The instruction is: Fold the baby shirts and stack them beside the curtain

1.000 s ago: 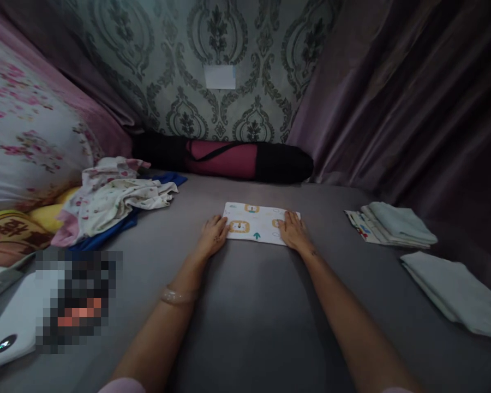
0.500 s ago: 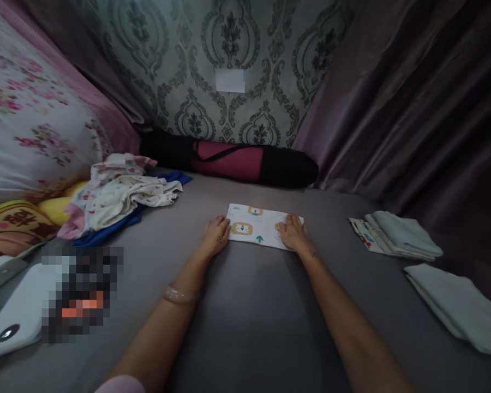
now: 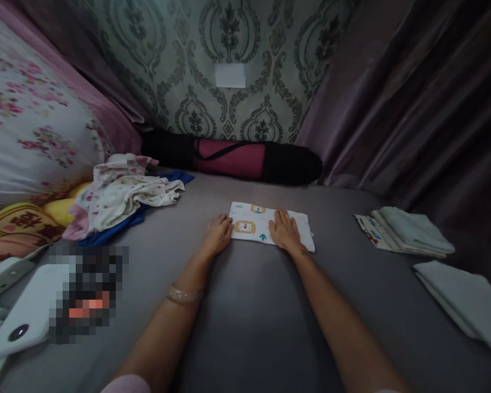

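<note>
A white cloth [image 3: 253, 225] printed with yellow lion faces and green leaves lies folded into a flat rectangle on the grey sheet [image 3: 245, 316]. At the cloth's left end rests my left hand [image 3: 220, 233], fingers stretched out, fingertips touching the edge. My right hand [image 3: 285, 229] lies flat on top of the cloth, right of its middle, with fingers extended. The cloth's right end shows beyond that hand. Neither hand grips anything.
Folded cloths [image 3: 409, 232] are stacked at the right, with a folded pale cloth [image 3: 462, 300] nearer. Crumpled clothes [image 3: 126, 199] lie at the left. A white device [image 3: 33, 311] and a power strip [image 3: 6, 278] sit front left. A black-and-maroon long bag [image 3: 229, 158] lies along the wall.
My right hand has slid left along the cloth, uncovering its right end. My left hand stays at the left edge. The view has shifted slightly.
</note>
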Motion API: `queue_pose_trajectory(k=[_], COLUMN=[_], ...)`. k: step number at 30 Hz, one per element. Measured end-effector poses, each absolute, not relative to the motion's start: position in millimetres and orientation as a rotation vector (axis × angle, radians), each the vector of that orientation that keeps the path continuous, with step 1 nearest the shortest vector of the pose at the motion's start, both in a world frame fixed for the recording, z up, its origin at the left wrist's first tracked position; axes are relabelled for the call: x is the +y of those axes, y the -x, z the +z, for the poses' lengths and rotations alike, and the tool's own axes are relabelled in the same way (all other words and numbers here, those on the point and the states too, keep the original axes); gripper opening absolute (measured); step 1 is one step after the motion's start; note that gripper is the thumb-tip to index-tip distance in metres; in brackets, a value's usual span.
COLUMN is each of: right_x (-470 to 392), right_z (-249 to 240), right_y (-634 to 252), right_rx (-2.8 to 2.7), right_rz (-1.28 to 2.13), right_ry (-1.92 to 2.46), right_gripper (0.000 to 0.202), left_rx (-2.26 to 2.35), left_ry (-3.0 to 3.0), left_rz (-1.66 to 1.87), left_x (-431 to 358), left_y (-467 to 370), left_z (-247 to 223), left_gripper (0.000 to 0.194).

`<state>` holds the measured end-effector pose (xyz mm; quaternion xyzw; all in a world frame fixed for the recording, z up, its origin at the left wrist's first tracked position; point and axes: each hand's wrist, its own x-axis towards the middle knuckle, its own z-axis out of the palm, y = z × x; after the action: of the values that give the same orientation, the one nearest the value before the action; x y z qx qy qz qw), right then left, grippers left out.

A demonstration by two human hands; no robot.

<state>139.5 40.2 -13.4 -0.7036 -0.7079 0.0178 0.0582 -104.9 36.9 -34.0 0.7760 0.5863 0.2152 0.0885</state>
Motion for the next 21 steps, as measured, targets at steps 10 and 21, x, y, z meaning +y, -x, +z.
queue_pose_trajectory(k=[10, 21], right_x=[45, 48], right_z=[6, -11], right_y=[-113, -74], right_rx=[-2.167, -2.186], right_rz=[0.236, 0.083], right_ry=[2.168, 1.979], right_gripper=[0.056, 0.059], left_rx=[1.672, 1.633], left_ry=[-2.329, -2.327], left_rz=[0.761, 0.858], left_x=[41, 46], left_y=[108, 111], left_z=[-36, -46], left_gripper=[0.035, 0.031])
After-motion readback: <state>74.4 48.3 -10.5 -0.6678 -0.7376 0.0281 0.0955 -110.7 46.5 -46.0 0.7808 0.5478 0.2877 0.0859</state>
